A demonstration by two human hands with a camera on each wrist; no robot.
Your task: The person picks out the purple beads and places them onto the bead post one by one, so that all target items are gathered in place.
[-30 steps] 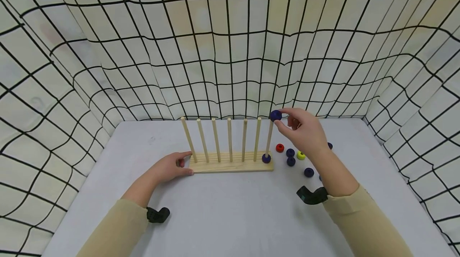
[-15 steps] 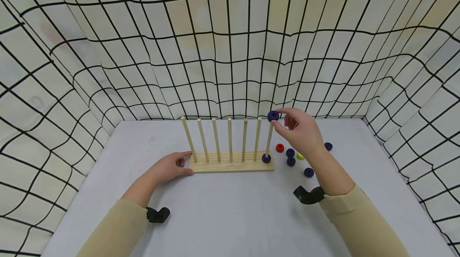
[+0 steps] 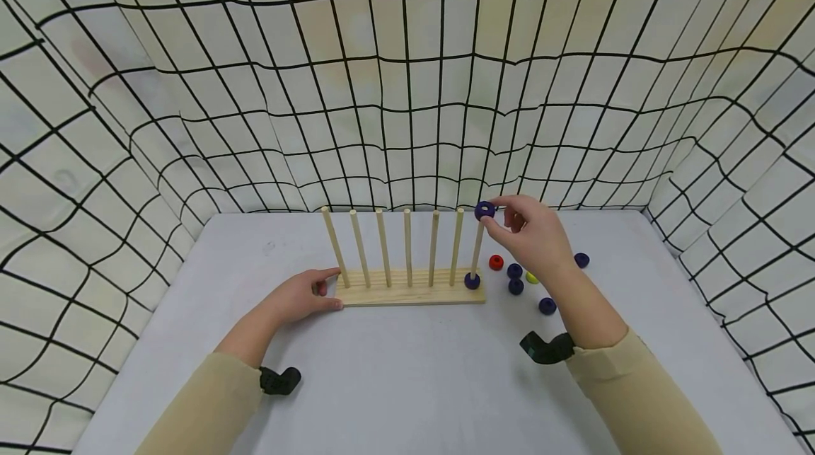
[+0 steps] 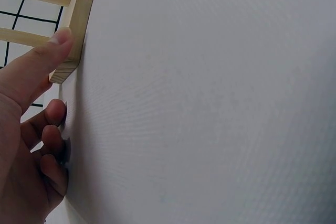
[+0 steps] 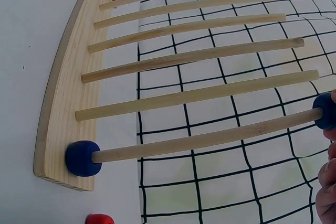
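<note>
A wooden peg board (image 3: 414, 295) with several upright pegs stands on the white table. My left hand (image 3: 302, 295) grips its left end, thumb on the front edge and index finger at the back. In the left wrist view, the other fingers are curled beside the board's end (image 4: 65, 70). Between thumb and index finger, my right hand (image 3: 533, 232) pinches a dark blue bead (image 3: 484, 211) at the top of the rightmost peg (image 3: 477, 246). The right wrist view shows this bead (image 5: 326, 111) at the peg's tip. Another blue bead (image 5: 83, 158) sits at that peg's foot.
Right of the board lie a red bead (image 3: 496, 262), a partly hidden yellow bead (image 3: 531, 277) and several blue beads (image 3: 547, 306) on the white table (image 3: 407, 384). Pale walls with a black grid (image 3: 407, 87) enclose the table's back and sides.
My right hand has moved slightly left with the blue bead, bringing it over the rightmost peg's tip, then a little lower. The bead's hole has turned into view. My left hand has stayed put.
</note>
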